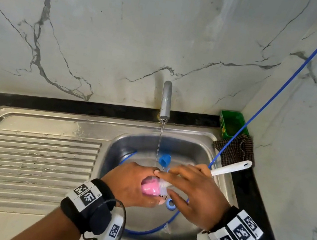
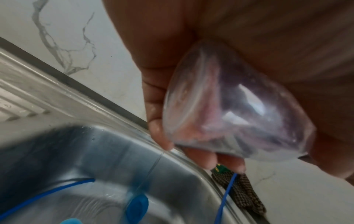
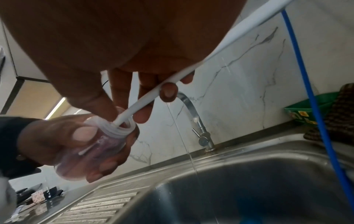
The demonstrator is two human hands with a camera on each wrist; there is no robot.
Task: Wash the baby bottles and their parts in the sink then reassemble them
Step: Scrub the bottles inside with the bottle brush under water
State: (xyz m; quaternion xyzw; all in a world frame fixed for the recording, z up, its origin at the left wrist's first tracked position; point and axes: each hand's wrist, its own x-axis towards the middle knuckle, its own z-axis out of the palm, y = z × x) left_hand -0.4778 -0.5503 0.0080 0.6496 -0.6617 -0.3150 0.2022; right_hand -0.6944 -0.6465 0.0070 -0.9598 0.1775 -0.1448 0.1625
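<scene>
Bottle (image 1: 152, 189) lies sideways over the sink (image 1: 207, 145), left hand (image 1: 128, 184) wrapped round it, mouth facing right; right hand (image 1: 194, 192) pinches the brush (image 1: 230, 168), pushed in along its axis.

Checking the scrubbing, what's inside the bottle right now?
The white brush goes in through the bottle mouth; its bristles show at the neck, pink further in. The left hand covers much of the bottle, so any residue can't be seen.

Brush (image 1: 230, 168) head hidden inside the bottle (image 3: 91, 145); blurred blue parts (image 2: 137, 207) at frame bottom
</scene>
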